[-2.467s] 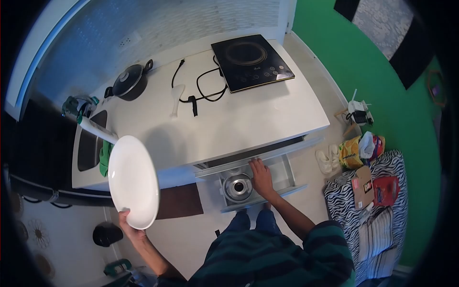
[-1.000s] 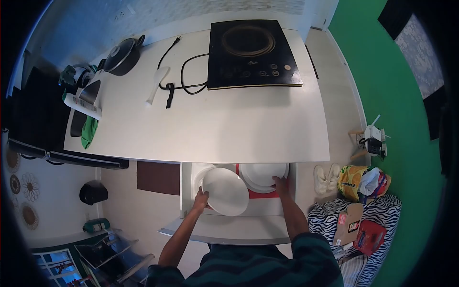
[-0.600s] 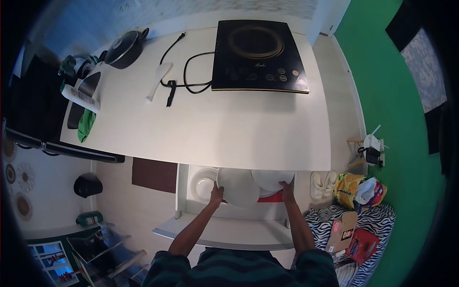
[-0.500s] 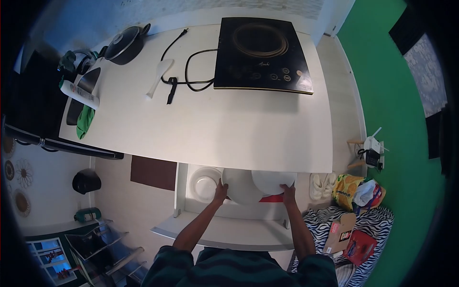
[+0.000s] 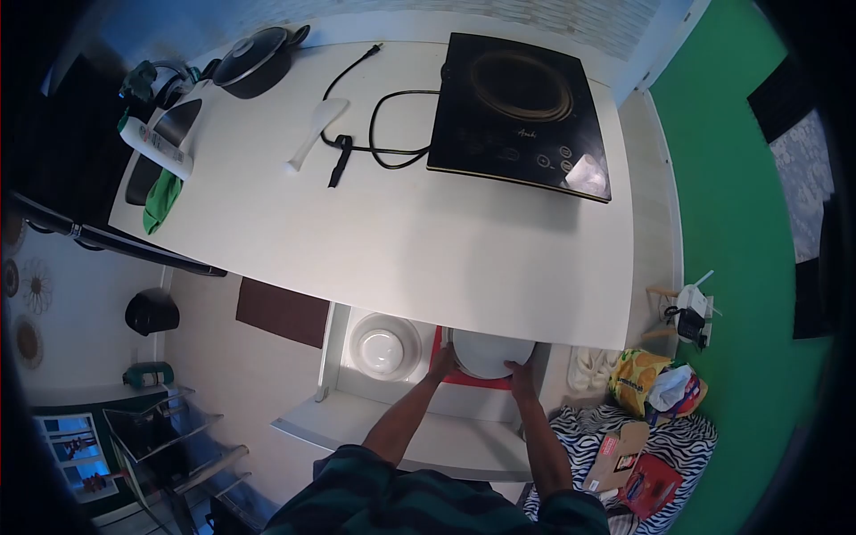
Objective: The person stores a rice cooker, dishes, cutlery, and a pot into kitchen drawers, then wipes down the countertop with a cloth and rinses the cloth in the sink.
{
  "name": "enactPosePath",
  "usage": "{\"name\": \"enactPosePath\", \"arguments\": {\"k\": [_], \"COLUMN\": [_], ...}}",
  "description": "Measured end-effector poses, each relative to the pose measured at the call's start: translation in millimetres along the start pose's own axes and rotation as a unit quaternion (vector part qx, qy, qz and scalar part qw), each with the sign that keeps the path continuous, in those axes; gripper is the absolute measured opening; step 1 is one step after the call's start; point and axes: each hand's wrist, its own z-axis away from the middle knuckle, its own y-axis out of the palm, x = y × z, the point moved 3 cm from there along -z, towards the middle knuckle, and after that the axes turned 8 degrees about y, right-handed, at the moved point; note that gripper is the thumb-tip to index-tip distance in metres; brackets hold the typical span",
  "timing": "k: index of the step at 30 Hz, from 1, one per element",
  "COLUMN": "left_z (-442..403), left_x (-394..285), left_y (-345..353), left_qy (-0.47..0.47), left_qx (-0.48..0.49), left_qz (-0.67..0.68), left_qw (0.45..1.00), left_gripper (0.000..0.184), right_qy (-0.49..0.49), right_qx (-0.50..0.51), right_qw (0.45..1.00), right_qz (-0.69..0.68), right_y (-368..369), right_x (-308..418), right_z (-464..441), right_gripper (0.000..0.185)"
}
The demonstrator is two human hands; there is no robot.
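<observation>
White and round, the plate [image 5: 490,355] sits in the open drawer [image 5: 343,423] over red lining [image 5: 474,381], partly closed left hand [image 5: 443,362] and right hand [image 5: 523,380] gripping opposite edges; a white bowl [image 5: 382,351] lies to its left.

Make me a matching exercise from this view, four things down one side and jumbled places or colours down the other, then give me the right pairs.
Things:
1. Plate
2. Bowl
3. Cooktop
4. Cloth

Places or colours:
A. Green
B. In the drawer, on the left side, with neither hand on it
C. Between the left hand and right hand
D. Black

Pairs: 1-C, 2-B, 3-D, 4-A
</observation>
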Motion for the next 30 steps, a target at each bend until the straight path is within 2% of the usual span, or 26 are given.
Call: {"name": "enactPosePath", "arguments": {"k": [1, 2, 4, 7, 10, 11, 13, 15, 16, 17, 19, 20, 21, 23, 24, 25, 27, 28, 30], "left_z": [-2, -2, -6, 15, 73, 87, 100, 120, 139, 163, 218, 242, 263, 297, 296, 295, 287, 280, 257], "left_x": [0, 2, 11, 0, -25, -31, -28, -37, -46, -52, -67, -75, -79, -78, -78, -84, -96, -100, -99], "left_y": [-4, -8, -16, -33, -63, -76, -103, -125, -132, -138, -146, -150, -153, -157, -158, -156, -150, -147, -148], "left_qy": [-0.002, -0.007, 0.101, 0.165, 0.214, 0.237, 0.23, 0.128, 0.153, 0.179, 0.248, 0.253, 0.256, 0.292, 0.305, 0.374, 0.421, 0.379, 0.461], "left_qx": [-0.003, -0.007, 0.015, -0.001, -0.042, -0.054, -0.049, 0.033, 0.045, 0.057, 0.089, 0.132, 0.176, 0.122, 0.09, 0.059, 0.059, 0.087, 0.038], "left_qz": [-0.043, -0.086, -0.198, -0.28, -0.33, -0.347, -0.446, -0.449, -0.427, -0.404, -0.432, -0.446, -0.459, -0.528, -0.508, -0.506, -0.475, -0.509, -0.468], "left_qw": [0.999, 0.996, 0.975, 0.946, 0.918, 0.906, 0.864, 0.883, 0.89, 0.895, 0.863, 0.848, 0.832, 0.788, 0.8, 0.775, 0.77, 0.768, 0.753], "left_gripper": [0.043, 0.041, 0.037, 0.031, 0.031, 0.031, 0.034, 0.038, 0.039, 0.041, 0.044, 0.046, 0.049, 0.052, 0.053, 0.05, 0.047, 0.051, 0.056], "right_qy": [0.004, 0.012, 0.031, -0.084, -0.081, -0.074, -0.067, -0.115, -0.139, -0.127, -0.106, -0.075, -0.041, -0.203, -0.25, -0.295, -0.302, -0.309, -0.396], "right_qx": [0.0, -0.009, -0.025, -0.059, -0.068, -0.109, -0.188, -0.236, -0.26, -0.252, -0.236, -0.087, 0.063, 0.179, 0.179, 0.174, 0.119, 0.09, -0.005], "right_qw": [1.0, 1.0, 0.999, 0.994, 0.991, 0.984, 0.96, 0.929, 0.91, 0.912, 0.913, 0.944, 0.951, 0.871, 0.794, 0.701, 0.704, 0.704, 0.681], "right_qz": [-0.023, -0.01, 0.014, 0.031, 0.081, 0.121, 0.198, 0.262, 0.292, 0.299, 0.314, 0.309, 0.3, 0.41, 0.524, 0.626, 0.632, 0.633, 0.616], "right_y": [4, 7, 2, -12, 1, 7, 17, 21, 22, 24, 26, 26, 28, 24, 19, 16, -7, -14, -18], "right_x": [1, 1, -17, -38, -27, -22, -14, -12, -15, -13, 8, 25, 54, 94, 108, 113, 95, 91, 92], "right_z": [0, 1, -15, -45, -31, -23, -20, -24, -24, -17, 19, 50, 101, 194, 233, 256, 260, 255, 227], "right_gripper": [0.065, 0.062, 0.057, 0.068, 0.064, 0.065, 0.066, 0.068, 0.069, 0.069, 0.069, 0.066, 0.062, 0.055, 0.055, 0.054, 0.059, 0.061, 0.067]}}
